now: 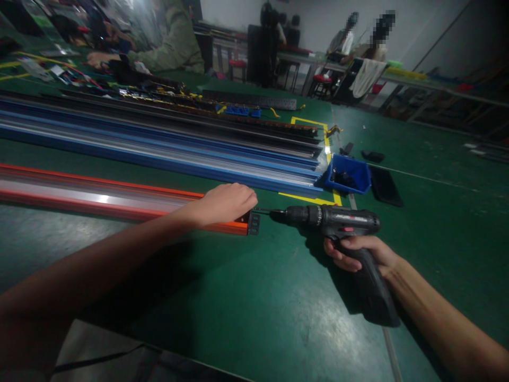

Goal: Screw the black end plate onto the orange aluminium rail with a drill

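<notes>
An orange-edged metal profile [103, 197] runs in from the left, with a black end cap [254, 224] at its right end. My left hand [227, 202] is closed over that end, its fingertips turned away from view. In my right hand [363, 252] is a black cordless drill [342, 220], gripped by its handle. The drill points left, and its thin bit reaches the end cap beside my left fingers. Whether the bit touches a screw is too small to tell.
Blue profiles [159, 151] and black profiles [191, 119] lie parallel behind. A blue bin [352, 175] with dark small parts stands at their right end, beside a black flat object [385, 185]. Another person's sleeve [175, 45] shows across the green table [246, 297].
</notes>
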Tool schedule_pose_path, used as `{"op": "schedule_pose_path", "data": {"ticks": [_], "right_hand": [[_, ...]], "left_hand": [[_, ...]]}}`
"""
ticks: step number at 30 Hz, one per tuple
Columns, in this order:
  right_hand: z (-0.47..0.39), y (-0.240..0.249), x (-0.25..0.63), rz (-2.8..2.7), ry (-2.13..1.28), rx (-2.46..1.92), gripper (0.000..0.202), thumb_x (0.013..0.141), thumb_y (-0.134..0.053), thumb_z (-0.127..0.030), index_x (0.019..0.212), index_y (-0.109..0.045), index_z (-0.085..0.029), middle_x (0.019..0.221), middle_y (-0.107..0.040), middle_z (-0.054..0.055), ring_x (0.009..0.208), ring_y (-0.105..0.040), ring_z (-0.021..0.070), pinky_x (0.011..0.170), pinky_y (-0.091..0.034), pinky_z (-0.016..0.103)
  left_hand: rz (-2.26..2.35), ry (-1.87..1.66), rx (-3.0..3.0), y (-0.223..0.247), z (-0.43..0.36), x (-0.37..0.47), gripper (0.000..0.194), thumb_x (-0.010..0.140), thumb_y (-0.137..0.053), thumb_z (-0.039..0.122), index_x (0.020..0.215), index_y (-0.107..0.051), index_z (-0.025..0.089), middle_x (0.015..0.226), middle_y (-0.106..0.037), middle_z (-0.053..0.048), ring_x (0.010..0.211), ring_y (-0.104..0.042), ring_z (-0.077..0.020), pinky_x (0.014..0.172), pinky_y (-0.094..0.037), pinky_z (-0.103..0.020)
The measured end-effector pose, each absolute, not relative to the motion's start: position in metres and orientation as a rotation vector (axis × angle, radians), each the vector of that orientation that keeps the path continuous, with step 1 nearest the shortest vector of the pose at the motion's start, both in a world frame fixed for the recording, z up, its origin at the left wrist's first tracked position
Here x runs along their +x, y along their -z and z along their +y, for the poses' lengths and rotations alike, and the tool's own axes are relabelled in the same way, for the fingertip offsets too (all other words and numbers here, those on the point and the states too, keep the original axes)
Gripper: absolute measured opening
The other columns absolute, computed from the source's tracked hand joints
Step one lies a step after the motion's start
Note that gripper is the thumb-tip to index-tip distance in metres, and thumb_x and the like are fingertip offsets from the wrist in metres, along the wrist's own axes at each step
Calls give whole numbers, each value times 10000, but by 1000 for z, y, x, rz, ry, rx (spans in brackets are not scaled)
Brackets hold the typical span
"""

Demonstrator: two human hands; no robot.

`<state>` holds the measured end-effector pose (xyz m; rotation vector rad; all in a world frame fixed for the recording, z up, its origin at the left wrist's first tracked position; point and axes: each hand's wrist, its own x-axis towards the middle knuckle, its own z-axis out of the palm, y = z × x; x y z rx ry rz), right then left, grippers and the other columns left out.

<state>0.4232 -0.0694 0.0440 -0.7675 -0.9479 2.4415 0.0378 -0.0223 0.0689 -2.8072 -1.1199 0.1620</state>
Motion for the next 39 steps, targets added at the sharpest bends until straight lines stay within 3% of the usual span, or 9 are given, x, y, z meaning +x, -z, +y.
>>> {"op": "schedule_pose_path", "data": {"ticks": [39], "right_hand": [[-69,-39,426,-938,-2465,-722,267,923,-763,-259,1087,-746,-49,902,-687,98,538,-548,57,548,-529,167]], "left_hand": [[-1138,-193,-2792,-72,-23,38,366,1035,-344,221,1083,-696,137,1043,-725,-141,914,-679,-251,736,-477,-350]]}}
